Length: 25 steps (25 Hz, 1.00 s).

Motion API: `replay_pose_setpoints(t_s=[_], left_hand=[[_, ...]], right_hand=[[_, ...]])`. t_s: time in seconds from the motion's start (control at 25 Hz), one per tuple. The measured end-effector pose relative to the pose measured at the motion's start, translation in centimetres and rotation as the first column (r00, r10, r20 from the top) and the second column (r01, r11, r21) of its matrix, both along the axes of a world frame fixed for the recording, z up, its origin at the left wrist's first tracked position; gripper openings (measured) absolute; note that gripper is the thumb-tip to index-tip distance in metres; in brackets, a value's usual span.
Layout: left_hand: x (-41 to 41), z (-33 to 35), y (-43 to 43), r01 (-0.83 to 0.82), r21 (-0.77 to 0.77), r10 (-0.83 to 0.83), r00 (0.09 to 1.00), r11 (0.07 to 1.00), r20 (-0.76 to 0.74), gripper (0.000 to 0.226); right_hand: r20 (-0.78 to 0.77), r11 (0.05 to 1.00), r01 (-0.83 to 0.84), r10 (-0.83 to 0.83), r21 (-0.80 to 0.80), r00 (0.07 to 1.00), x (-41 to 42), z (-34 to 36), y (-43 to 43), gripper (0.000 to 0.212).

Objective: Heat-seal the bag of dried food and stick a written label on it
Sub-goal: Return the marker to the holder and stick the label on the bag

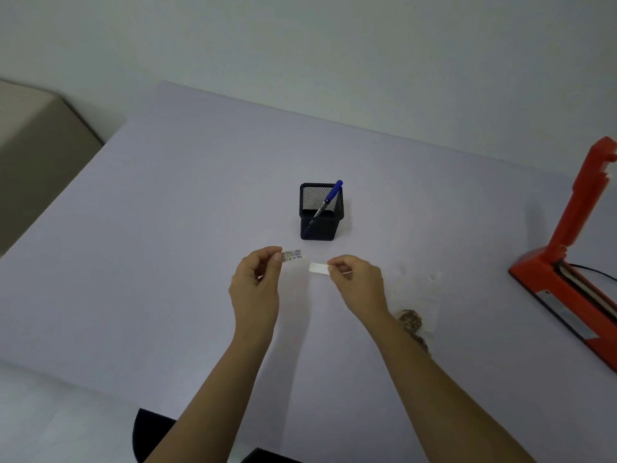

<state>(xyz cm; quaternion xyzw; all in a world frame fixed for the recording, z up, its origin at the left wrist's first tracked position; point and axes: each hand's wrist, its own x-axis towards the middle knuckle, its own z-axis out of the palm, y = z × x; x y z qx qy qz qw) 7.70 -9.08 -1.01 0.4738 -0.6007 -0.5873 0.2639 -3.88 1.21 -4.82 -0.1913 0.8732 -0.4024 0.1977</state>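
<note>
Your left hand (255, 279) pinches the written label (293, 255) at one end, fingers closed on it. Your right hand (357, 279) pinches a blank white strip (319, 268), probably the backing. Both appear light, limp and, on the label, likely tacky: hold by the edges only. The bag of dried food (414, 309) lies on the desk (167, 228) just right of your right fingers; expect thin, slippery film. Beyond your fingers stands the pen holder (320, 215); far right, the sealer (574, 262).

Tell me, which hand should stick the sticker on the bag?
Probably the left hand: it pinches the written label, while the right hand holds only a blank white strip. The bag of dried food lies just right.
</note>
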Motion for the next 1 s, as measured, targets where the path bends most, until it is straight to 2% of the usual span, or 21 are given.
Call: replay_pose_setpoints(t_s=[0.24,0.36,0.44,0.56,0.68,0.76,0.84,1.0], left_hand=[[0.0,-0.4,0.4,0.025,0.016,-0.025,1.0,1.0,0.012,0.012],[-0.6,-0.7,1.2,0.041,0.027,-0.041,0.999,0.999,0.009,0.012],[-1.7,-0.8,2.1,0.087,0.049,-0.087,0.996,0.995,0.002,0.013],[-4.3,-1.4,3.9,0.225,0.106,-0.226,0.974,0.969,-0.009,0.014],[-7.6,-2.3,6.3,0.408,0.168,-0.412,0.911,0.898,-0.009,0.014],[-10.1,-3.3,8.1,0.493,0.181,-0.504,0.863,0.851,0.019,0.012],[-12.4,-4.2,9.8,0.535,0.183,-0.553,0.83,0.825,0.067,0.011],[-15.0,-6.2,11.7,0.599,0.149,-0.617,0.764,0.787,0.187,0.008]], right_hand=[[-0.188,0.949,-0.142,0.2,0.282,0.962,-1.6,-3.5,-2.1,0.021],[-0.229,0.978,-0.11,0.149,0.175,0.962,-1.4,-2.4,-1.4,0.028],[-0.218,0.999,-0.007,0.014,0.035,0.976,-1.5,-1.2,0.7,0.026],[-0.143,0.955,0.284,-0.294,-0.086,0.945,-3.1,-0.3,6.8,0.017],[-0.004,0.85,0.527,-0.527,0.019,0.85,-5.8,-0.7,12.8,0.021],[0.123,0.831,0.541,-0.555,0.128,0.823,-7.5,-1.5,14.9,0.031],[0.256,0.866,0.47,-0.5,0.171,0.828,-8.6,-2.1,15.5,0.043],[0.296,0.902,0.407,-0.431,0.142,0.853,-9.2,-3.2,15.1,0.048]])
